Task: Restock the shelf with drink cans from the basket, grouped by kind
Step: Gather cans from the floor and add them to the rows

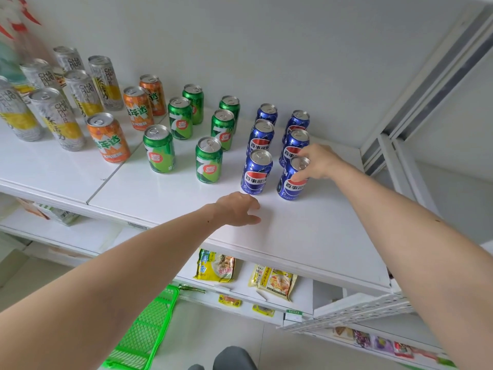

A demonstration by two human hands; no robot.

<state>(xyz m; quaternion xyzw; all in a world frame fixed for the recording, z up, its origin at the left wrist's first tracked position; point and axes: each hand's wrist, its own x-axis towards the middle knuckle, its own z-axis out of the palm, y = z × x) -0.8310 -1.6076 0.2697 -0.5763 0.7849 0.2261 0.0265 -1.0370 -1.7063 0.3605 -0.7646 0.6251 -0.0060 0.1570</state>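
Head view: right hand grasping the front blue can by its top, setting it beside its twin to keep blue cans together on the shelf. Left hand loosely curled, holding nothing, resting near the shelf edge. Green basket down on the floor.

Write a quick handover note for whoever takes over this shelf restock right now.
Right hand grips the front-right blue can from above, setting it in its row. Left hand holds nothing, resting on the shelf edge. Done: silver cans, orange cans, green cans and blue cans stand grouped, left to right. Left: release the can, then check the green basket below; its contents are out of view.
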